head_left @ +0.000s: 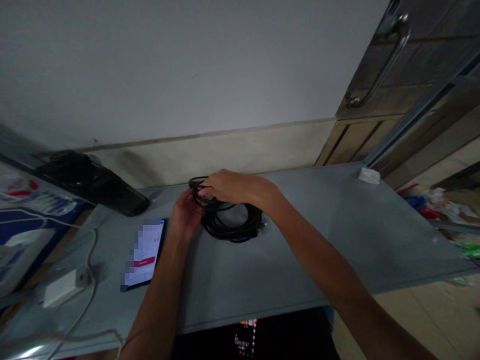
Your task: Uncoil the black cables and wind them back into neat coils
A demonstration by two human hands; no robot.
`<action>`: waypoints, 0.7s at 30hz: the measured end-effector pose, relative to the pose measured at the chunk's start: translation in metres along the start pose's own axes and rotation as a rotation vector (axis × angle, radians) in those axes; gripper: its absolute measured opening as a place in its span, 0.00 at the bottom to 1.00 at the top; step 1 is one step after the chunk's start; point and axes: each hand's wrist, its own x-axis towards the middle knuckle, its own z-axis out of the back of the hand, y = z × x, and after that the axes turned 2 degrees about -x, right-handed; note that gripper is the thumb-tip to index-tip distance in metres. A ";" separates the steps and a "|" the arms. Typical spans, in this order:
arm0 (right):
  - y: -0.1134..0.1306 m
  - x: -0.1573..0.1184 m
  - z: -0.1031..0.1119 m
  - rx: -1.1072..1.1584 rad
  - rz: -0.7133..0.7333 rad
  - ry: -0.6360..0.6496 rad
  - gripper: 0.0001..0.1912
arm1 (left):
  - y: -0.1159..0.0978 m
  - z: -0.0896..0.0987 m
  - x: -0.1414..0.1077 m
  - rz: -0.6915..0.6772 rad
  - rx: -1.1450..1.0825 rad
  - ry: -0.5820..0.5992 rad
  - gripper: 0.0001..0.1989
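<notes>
A coiled black cable point(234, 232) lies on the grey tabletop point(255, 280), near the wall. Its plug end shows at the coil's right side. My left hand point(186, 212) is at the coil's upper left, fingers closed around a few loops of the cable. Over the same spot reaches my right hand point(228, 187) from the right, its fingers bent onto those raised loops. The fingertips of both hands are partly hidden by the cable and by each other.
Left of my forearm lies a lit phone point(146, 255). A black bottle point(101, 182) stands behind it. A white charger point(65, 287) and white cord point(92, 250) are at the left. A small white object point(369, 175) sits at the far right, near a metal door handle point(386, 65).
</notes>
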 end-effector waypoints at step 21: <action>-0.058 -0.120 0.097 0.449 -0.024 -1.748 0.18 | -0.003 -0.009 -0.011 0.009 -0.023 -0.061 0.09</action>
